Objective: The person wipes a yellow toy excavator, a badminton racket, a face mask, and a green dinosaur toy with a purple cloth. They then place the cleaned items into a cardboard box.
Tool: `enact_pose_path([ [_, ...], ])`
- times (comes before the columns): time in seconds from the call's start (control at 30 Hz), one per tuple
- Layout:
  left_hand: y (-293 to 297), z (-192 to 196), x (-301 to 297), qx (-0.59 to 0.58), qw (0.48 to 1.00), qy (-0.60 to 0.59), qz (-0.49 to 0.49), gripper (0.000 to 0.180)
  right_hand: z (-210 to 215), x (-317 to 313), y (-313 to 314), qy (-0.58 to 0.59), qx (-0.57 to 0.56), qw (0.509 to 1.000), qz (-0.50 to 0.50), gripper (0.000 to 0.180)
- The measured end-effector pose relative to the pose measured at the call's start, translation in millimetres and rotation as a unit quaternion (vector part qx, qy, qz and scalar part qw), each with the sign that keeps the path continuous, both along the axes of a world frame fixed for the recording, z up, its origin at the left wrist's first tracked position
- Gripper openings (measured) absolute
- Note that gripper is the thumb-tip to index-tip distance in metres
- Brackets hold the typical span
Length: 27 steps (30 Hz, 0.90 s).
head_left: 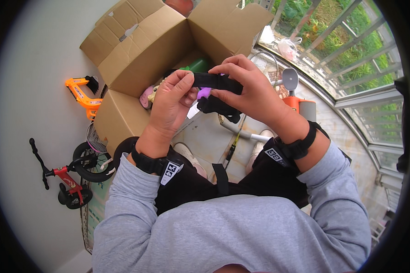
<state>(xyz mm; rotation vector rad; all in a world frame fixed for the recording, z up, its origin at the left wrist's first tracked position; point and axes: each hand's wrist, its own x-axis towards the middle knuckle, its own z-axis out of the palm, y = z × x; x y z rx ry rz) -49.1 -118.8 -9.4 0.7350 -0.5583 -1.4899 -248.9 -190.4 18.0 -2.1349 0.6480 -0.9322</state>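
Note:
Between my two hands a black strap point(205, 80) is stretched, above the opening of a cardboard box. My left hand point(171, 98) pinches one end of it between thumb and fingers. My right hand point(255, 86) grips the other end, its thumb below and its fingers curled over the top. A purple piece point(204, 93) shows just under the strap, and a bunched black fabric part point(218, 107) hangs below my right thumb. Whether these are all one item, such as a pad with straps, I cannot tell. Another black strap point(221, 177) hangs between my legs.
The open cardboard box point(123, 111) holds a green object point(198, 65) and a pink toy point(146, 97). Left stand a red balance bike point(68, 177) and an orange frame point(84, 95). At right are an orange-and-grey object point(300, 107) and a railed window point(346, 50). A thin yellow-and-black rod point(232, 148) lies between my shoes.

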Motion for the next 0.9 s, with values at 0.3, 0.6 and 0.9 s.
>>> enact_pose_path([
  [0.3, 0.0, 0.1, -2.0, -0.001, 1.0, 0.024, 0.002, 0.014, 2.0, -3.5, -4.2, 0.012, -0.007, 1.0, 0.018, 0.045],
  [0.6, -3.8, 2.9, 3.5, -0.002, 0.996, 0.052, 0.071, 0.018, 12.5, -24.6, -23.9, 0.1, 0.345, 0.925, 0.125, 0.037],
  [0.9, -3.7, 1.9, 9.0, -0.025, 0.994, 0.111, 0.009, 0.02, -15.9, -5.8, -12.1, 0.082, 0.028, 0.995, 0.044, 0.033],
])
